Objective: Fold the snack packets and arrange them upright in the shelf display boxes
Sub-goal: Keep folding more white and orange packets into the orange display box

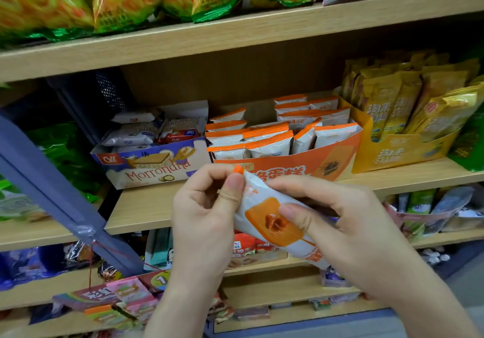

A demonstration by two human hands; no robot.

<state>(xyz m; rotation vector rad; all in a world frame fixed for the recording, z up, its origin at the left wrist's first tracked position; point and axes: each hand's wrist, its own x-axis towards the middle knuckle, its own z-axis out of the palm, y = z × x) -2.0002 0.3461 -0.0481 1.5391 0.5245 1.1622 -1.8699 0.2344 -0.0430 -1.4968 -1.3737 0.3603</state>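
A white and orange snack packet is held in front of the middle shelf, slanting down to the right. My left hand pinches its orange top end between thumb and fingers. My right hand grips its lower half, thumb pressed on the orange picture. Behind them stands the orange display box, with several matching packets upright in rows inside it.
A Morrondna wafer box sits left of the orange box and a yellow display box to its right. A grey bag with a zipper hangs at the left. The shelves above and below hold more snack bags.
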